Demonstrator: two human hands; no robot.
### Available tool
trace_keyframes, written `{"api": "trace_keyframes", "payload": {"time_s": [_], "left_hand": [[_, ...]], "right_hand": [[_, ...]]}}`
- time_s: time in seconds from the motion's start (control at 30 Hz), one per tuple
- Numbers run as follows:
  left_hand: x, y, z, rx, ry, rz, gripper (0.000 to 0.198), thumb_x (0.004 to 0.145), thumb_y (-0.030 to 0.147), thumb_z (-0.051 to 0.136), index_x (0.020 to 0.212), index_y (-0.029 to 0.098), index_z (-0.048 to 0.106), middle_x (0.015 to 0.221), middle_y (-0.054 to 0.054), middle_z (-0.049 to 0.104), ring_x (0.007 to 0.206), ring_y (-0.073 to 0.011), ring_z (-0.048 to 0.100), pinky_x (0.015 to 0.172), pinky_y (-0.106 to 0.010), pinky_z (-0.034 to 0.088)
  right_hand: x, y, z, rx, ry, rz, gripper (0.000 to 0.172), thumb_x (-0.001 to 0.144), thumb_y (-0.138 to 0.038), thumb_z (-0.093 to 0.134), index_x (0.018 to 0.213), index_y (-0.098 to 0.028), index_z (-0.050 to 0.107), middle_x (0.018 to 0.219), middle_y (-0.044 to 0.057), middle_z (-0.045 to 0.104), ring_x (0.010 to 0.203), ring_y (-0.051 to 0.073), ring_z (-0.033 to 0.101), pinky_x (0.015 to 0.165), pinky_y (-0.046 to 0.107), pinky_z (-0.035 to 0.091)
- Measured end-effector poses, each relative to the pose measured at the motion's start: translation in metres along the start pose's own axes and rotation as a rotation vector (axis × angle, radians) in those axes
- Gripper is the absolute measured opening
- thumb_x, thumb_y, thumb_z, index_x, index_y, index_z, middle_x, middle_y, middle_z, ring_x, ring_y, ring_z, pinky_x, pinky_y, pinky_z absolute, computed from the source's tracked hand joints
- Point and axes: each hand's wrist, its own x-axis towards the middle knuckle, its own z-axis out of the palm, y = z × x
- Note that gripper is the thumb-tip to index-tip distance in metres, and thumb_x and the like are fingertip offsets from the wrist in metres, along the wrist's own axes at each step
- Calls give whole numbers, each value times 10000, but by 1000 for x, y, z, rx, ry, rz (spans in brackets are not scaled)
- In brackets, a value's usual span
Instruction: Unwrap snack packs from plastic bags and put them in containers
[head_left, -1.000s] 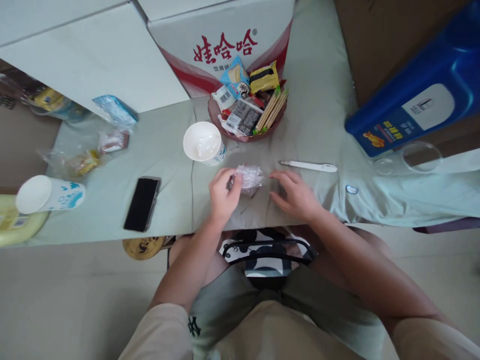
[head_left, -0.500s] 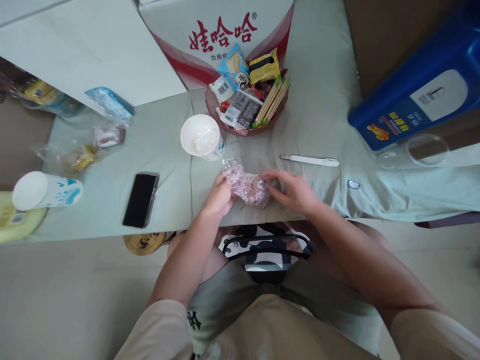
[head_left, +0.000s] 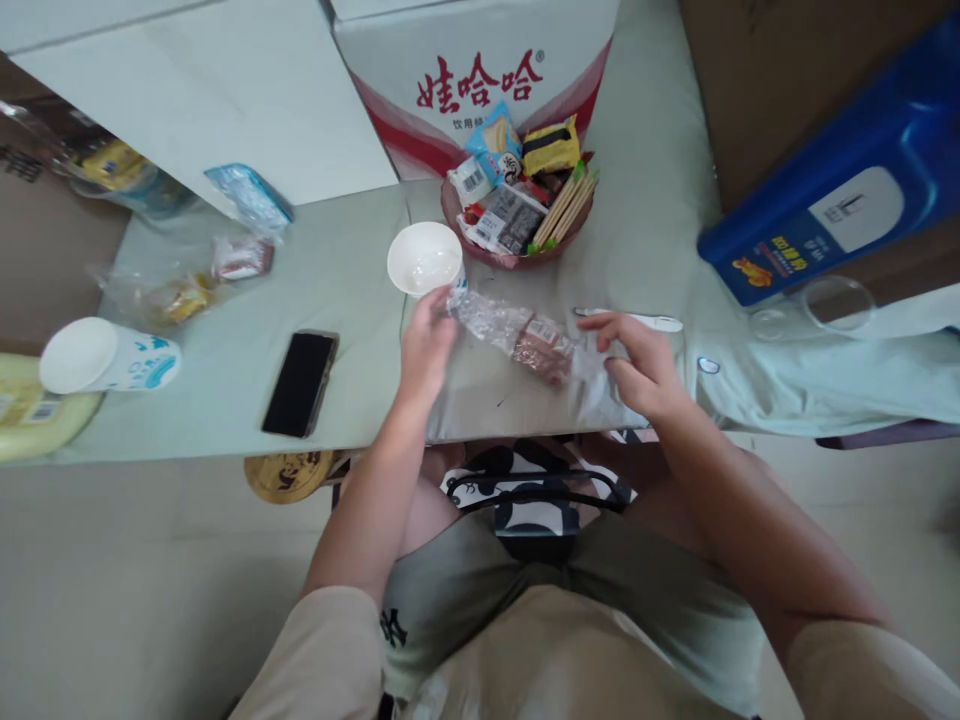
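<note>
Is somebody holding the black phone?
No, the black phone lies alone on the table; the left hand and right hand both pinch a clear wrapper.

Pale green cloth over table (head_left: 337,400); beige floor (head_left: 135,600); white cartons (head_left: 225,90) behind.

Packet: the packet (head_left: 536,340) lies across the near middle of the surface (head_left: 352,300), with its left end in the left hand (head_left: 425,345) and its right end in the right hand (head_left: 645,365).
Upright cup: the upright cup (head_left: 425,258) stands just behind the left hand.
Bowl: the bowl (head_left: 491,258) holds snacks, behind the packet and right of the upright cup, against the carton (head_left: 480,60).
Pen: the pen (head_left: 664,323) lies just behind the right hand.
Phone: the phone (head_left: 301,383) lies left of the left hand, near the front edge.
Far left: the tipped cup (head_left: 105,358) lies on its side, with loose bags (head_left: 225,262) behind it.
Far right: the jug (head_left: 832,190) lies there, with the glass dish (head_left: 836,303) before it.
</note>
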Motion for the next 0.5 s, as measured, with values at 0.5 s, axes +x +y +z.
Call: {"api": "trace_keyframes", "payload": {"time_s": [0.5], "left_hand": [[-38,10,-23,274,14,271,171,871,403,791,883,237,751,1157,-110,595,1235,-288,583,1049,-426,537]], "right_hand": [[-17,-89,16,-532,-595,13,352,1048,-427,473,1060,-249,777,691,64,702,654,234,631,652,345,389]]}}
